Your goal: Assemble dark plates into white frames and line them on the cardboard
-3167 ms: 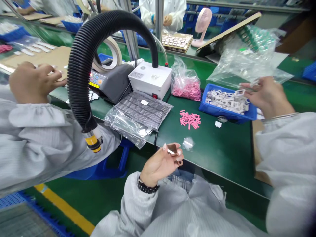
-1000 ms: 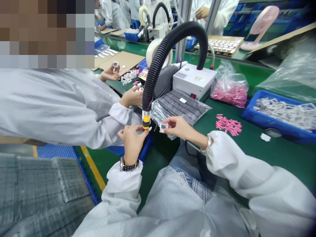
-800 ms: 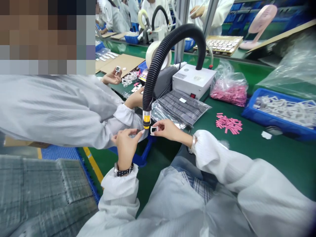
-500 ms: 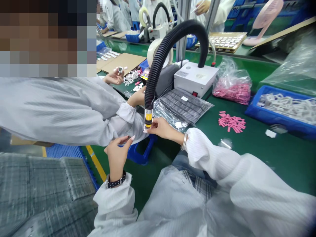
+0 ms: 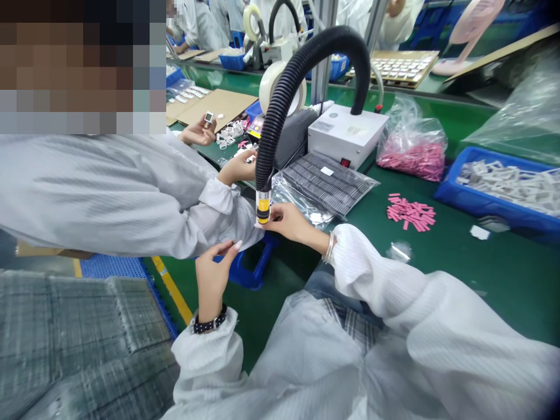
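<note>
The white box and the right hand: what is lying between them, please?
In the head view, a silvery plastic bag of dark grey strips lies between the white box and the right hand.

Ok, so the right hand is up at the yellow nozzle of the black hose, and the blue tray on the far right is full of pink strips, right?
Not quite: the head view shows the blue tray holding white frames, not pink strips. The pink strips lie loose on the green mat beside it. The right hand is at the yellow nozzle of the black hose, as you said.
</note>
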The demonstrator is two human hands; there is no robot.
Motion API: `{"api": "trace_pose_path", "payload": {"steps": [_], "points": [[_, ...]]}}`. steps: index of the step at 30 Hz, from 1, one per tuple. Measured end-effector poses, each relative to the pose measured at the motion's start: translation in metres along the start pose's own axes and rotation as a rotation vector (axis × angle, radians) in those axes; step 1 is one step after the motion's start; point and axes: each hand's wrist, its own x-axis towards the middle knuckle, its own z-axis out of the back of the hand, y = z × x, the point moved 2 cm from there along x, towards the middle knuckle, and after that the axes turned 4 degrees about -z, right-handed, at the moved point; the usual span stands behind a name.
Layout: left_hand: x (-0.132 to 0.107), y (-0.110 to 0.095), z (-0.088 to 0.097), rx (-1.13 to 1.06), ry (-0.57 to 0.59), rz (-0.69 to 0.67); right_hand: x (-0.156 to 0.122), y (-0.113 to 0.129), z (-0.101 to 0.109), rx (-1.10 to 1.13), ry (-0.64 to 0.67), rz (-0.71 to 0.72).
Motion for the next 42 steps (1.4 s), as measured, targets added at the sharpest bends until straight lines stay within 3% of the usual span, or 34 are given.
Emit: {"api": "trace_pose_path", "payload": {"steps": [3,8,13,18,25,30,36,42], "points": [[0.003,0.007,-0.017,-0.367,0.055,0.173,0.001,0.0,-0.001,0.006,-0.006,0.003],[0.002,0.034,-0.068,-0.676,0.219,0.474,0.0,-0.004,-0.004,-0.001,-0.043,0.005],[-0.007,0.058,-0.094,-0.91,0.221,0.648,-0.005,-0.004,-0.007,0.003,-0.065,0.005],[-0.01,0.064,-0.097,-1.02,0.205,0.71,-0.003,-0.002,-0.01,0.018,-0.092,0.006],[-0.018,0.042,-0.097,-1.08,0.221,0.72,-0.006,0.001,-0.008,0.049,-0.134,0.003],[-0.025,0.031,-0.079,-1.086,0.201,0.707,-0.015,-0.009,-0.015,0.077,-0.155,-0.027],[-0.026,0.032,-0.051,-1.04,0.14,0.696,-0.013,-0.036,-0.038,0.236,-0.179,-0.093],[-0.022,0.042,-0.051,-0.98,0.122,0.713,-0.01,-0.051,-0.043,0.326,-0.282,-0.137]]}}
